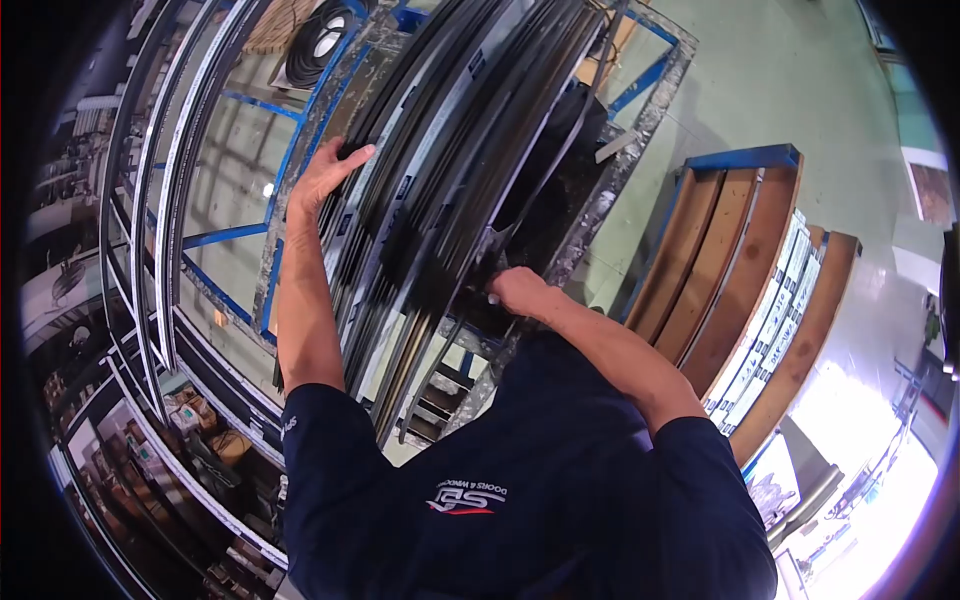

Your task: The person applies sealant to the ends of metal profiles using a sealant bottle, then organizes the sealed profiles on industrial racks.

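Observation:
A thick bundle of long, dark profiles (440, 170), some with pale faces and small labels, stands on edge in front of me. My left hand (328, 175) rests against the bundle's left side, its thumb spread over the outermost profile and the other fingers partly hidden. My right hand (522, 292) is low on the right side of the bundle, its fingers curled closed beside a dark surface (545, 225). What those fingers hold, if anything, is hidden in shadow.
The bundle lies on a worn blue-and-grey metal frame (648, 125). To the right stands a blue-ended stack of brown boards (735, 240) with labelled white pieces. Long curved-looking profiles (165, 200) fill a rack at left. A black coil (315, 45) lies beyond the frame.

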Tool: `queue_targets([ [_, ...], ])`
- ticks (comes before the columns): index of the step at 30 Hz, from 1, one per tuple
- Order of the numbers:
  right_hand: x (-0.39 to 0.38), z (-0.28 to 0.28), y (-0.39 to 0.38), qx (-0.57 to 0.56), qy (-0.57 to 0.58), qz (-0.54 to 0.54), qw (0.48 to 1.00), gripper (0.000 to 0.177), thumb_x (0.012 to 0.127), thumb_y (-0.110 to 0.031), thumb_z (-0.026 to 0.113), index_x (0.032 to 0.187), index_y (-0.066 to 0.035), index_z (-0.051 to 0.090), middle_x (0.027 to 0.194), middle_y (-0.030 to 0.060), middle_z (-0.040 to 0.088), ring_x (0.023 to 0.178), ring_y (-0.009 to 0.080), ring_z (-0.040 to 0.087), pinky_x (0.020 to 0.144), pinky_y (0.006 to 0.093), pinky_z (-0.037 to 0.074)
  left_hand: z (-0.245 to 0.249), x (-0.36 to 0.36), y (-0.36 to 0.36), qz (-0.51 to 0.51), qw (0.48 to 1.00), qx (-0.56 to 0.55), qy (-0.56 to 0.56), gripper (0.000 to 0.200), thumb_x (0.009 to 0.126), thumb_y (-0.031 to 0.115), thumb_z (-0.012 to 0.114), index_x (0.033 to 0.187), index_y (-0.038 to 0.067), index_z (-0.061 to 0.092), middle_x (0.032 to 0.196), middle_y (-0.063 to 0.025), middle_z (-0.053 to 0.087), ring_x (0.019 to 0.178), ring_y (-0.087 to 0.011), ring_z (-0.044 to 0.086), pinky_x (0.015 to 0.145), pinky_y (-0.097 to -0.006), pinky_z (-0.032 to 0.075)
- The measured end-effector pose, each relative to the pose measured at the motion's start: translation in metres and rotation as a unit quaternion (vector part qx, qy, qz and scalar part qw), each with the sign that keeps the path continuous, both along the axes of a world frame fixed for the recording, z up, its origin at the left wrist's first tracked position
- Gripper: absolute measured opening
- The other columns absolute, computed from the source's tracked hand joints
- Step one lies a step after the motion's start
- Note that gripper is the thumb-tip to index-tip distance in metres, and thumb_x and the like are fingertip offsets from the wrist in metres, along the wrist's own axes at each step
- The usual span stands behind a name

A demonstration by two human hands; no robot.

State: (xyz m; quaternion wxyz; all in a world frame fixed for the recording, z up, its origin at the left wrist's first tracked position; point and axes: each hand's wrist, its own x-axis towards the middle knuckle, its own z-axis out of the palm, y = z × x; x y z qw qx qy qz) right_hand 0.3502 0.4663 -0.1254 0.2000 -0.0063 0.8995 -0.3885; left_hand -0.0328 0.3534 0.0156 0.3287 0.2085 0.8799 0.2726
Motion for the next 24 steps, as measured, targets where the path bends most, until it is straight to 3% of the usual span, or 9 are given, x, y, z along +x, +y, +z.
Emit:
queue_targets([
  [5,-0.002,-0.013,-0.009,0.060,-0.010,0.084,0.995,0.018,0.078,-0.012,0.067,0.094,-0.007,0.076,0.099,0.0156,0.074,0.099,0.0346,0.071,0.082,0.0439,0.059,0.002,-0.002,0.006,0.007,1.000,-0.029,0.009,0.120,0.076,0.074,0.071,0.147,-0.016,0.036,0.150,-0.0332,0.044,0.143,-0.0382,0.042,0.119,-0.0387,0.031],
  [9,-0.001,-0.008,-0.007,0.094,-0.058,0.107,0.988,0.026,0.073,-0.008,0.068,0.097,-0.006,0.077,0.104,0.0168,0.074,0.101,0.0344,0.071,0.087,0.0438,0.058,-0.003,-0.005,0.000,0.015,1.000,-0.011,0.000,0.104,0.084,0.068,0.068,0.144,-0.014,0.044,0.148,-0.0320,0.047,0.141,-0.0367,0.044,0.118,-0.0400,0.032],
  [14,0.001,-0.003,0.002,0.099,-0.094,0.113,0.984,0.026,0.074,-0.010,0.071,0.098,-0.005,0.078,0.106,0.0168,0.074,0.104,0.0337,0.071,0.088,0.0433,0.058,-0.006,0.003,0.004,-0.027,0.998,-0.057,0.030,0.101,0.086,0.069,0.063,0.144,-0.012,0.045,0.149,-0.0299,0.047,0.142,-0.0366,0.044,0.118,-0.0390,0.032],
  [17,0.000,0.009,0.006,0.076,-0.113,0.115,0.984,0.023,0.074,-0.011,0.072,0.094,-0.003,0.077,0.103,0.0178,0.074,0.102,0.0355,0.071,0.086,0.0455,0.058,-0.001,0.005,0.000,-0.018,0.999,-0.031,0.011,0.097,0.087,0.067,0.064,0.144,-0.010,0.047,0.148,-0.0270,0.050,0.141,-0.0334,0.046,0.118,-0.0377,0.033],
  [19,0.009,0.013,0.006,0.022,-0.071,0.010,0.997,0.020,0.074,-0.012,0.072,0.090,0.000,0.075,0.097,0.0202,0.074,0.098,0.0378,0.071,0.084,0.0479,0.058,-0.006,0.003,-0.003,0.003,0.999,0.002,-0.037,0.088,0.090,0.063,0.065,0.142,-0.007,0.053,0.144,-0.0203,0.057,0.135,-0.0271,0.051,0.114,-0.0352,0.036],
  [20,0.012,0.012,0.008,0.012,-0.054,0.008,0.998,0.020,0.076,-0.013,0.070,0.089,0.001,0.074,0.094,0.0214,0.073,0.094,0.0395,0.071,0.081,0.0492,0.059,0.012,0.018,0.004,0.021,0.995,0.035,-0.089,0.080,0.093,0.059,0.064,0.139,-0.006,0.057,0.138,-0.0160,0.062,0.129,-0.0232,0.055,0.111,-0.0337,0.038],
  [21,0.018,0.018,0.014,0.014,-0.053,0.001,0.999,0.021,0.077,-0.014,0.068,0.089,0.001,0.074,0.093,0.0218,0.073,0.093,0.0405,0.071,0.080,0.0496,0.058,-0.004,0.009,-0.002,0.028,0.992,0.048,-0.112,0.075,0.095,0.057,0.063,0.135,-0.006,0.060,0.132,-0.0133,0.065,0.123,-0.0206,0.058,0.108,-0.0327,0.040],
  [22,0.025,0.032,0.021,0.018,-0.051,-0.019,0.998,0.023,0.078,-0.013,0.066,0.094,0.002,0.073,0.099,0.0207,0.073,0.093,0.0408,0.071,0.081,0.0483,0.058,0.004,0.018,0.003,0.026,0.991,0.061,-0.116,0.073,0.096,0.056,0.062,0.134,-0.006,0.061,0.130,-0.0126,0.066,0.120,-0.0205,0.059,0.106,-0.0325,0.042],
  [24,0.055,0.014,0.029,-0.086,0.190,-0.181,0.961,0.026,0.080,-0.011,0.065,0.102,0.001,0.072,0.104,0.0195,0.072,0.091,0.0392,0.071,0.080,0.0455,0.058,0.003,0.022,0.008,-0.023,0.992,0.067,-0.107,0.069,0.101,0.054,0.056,0.135,-0.007,0.059,0.129,-0.0129,0.066,0.119,-0.0209,0.059,0.106,-0.0324,0.042],
])
